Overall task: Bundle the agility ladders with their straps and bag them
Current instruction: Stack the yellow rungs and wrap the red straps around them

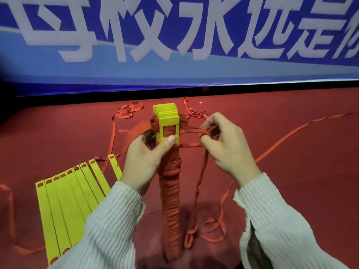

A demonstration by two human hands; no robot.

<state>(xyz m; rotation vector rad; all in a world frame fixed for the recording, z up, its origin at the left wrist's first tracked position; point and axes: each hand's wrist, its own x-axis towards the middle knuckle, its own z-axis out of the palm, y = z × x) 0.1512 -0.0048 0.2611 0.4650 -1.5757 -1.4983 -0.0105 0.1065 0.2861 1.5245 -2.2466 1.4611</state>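
A stack of yellow ladder rungs stands upright in the middle, its lower length wound tight in red strap. My left hand grips the bundle just below its yellow top, thumb pressed on the front rung. My right hand pinches the loose red strap end, which runs taut from the bundle's right side. More of that strap hangs down from my right hand and loops on the floor. A second ladder lies unbundled at the lower left, its yellow rungs fanned flat.
The floor is red carpet with loose red straps trailing across it at the back and to the right. A blue banner wall with large white characters rises behind the carpet's far edge.
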